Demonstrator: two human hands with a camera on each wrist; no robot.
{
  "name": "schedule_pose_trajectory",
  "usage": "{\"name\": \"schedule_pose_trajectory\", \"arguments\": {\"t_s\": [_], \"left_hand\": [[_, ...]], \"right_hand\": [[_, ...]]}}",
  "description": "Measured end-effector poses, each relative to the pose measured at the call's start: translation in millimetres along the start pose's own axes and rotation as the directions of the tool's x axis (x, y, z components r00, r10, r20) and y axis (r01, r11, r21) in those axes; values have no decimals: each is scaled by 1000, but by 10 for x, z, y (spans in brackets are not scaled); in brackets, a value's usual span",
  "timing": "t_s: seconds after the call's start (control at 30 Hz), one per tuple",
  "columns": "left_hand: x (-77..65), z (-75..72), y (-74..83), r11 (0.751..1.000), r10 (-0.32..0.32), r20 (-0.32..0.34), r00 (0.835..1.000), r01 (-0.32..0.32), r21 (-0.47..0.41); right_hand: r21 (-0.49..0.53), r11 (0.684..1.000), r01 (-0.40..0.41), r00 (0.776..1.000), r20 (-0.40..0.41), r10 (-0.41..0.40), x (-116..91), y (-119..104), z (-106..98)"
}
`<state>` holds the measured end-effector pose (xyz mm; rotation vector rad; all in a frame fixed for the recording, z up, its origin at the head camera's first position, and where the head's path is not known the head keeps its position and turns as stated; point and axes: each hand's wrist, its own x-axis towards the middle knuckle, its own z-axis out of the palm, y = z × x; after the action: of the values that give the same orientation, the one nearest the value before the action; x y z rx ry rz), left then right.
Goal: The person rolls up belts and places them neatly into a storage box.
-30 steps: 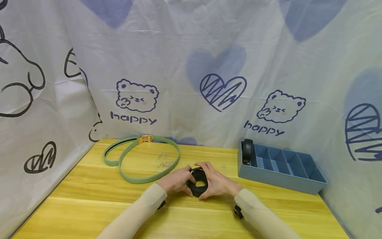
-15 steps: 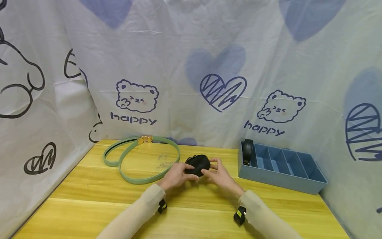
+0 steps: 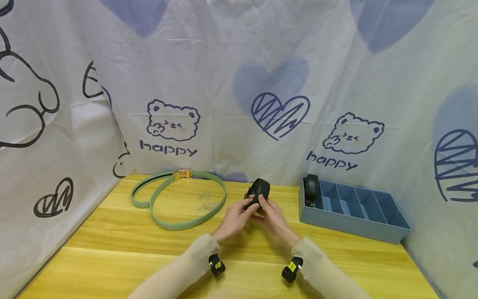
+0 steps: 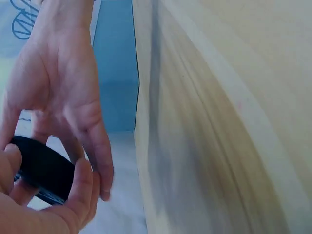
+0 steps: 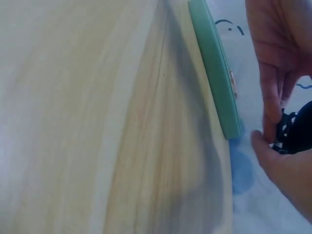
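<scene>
Above the table, between green belt and blue divided tray, left hand and right hand, fingers partly curled, both grip a coiled black belt, tilted on edge; second black coil stands in the tray's leftmost compartment.

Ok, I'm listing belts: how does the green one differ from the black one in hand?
The green belt lies in wide, loose loops; the black belt is coiled compactly. The green belt rests on the table; the left hand and right hand hold the black belt above it. Both are flat straps.
</scene>
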<state>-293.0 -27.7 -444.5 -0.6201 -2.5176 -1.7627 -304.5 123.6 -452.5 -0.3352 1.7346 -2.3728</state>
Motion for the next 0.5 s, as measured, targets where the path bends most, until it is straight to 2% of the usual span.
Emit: {"name": "schedule_pose_trajectory", "arguments": {"t_s": [0.07,0.13,0.2,0.27,0.33,0.4,0.5], "left_hand": [[2,22,17,997,-9,31,999,11,-76],[2,39,29,994,-7,55,998,13,-108],[-2,55,34,994,-1,83,997,10,-113],[-16,67,32,998,7,101,995,0,-70],[-32,69,26,1000,26,121,992,-26,-5],[-48,59,24,996,34,130,991,-44,75],[-56,5,19,986,36,114,993,-54,156]], "right_hand": [[64,998,21,999,-38,-18,-27,-60,25],[108,993,47,997,-59,-41,-31,-86,12],[138,988,67,995,-80,-56,-41,-114,-12],[129,988,79,992,-108,-65,-62,-149,-55],[70,993,95,987,-137,-85,-89,-200,-117],[-31,993,117,979,-164,-120,-125,-270,-189],[-213,966,146,968,-173,-184,-164,-400,-301]]}}
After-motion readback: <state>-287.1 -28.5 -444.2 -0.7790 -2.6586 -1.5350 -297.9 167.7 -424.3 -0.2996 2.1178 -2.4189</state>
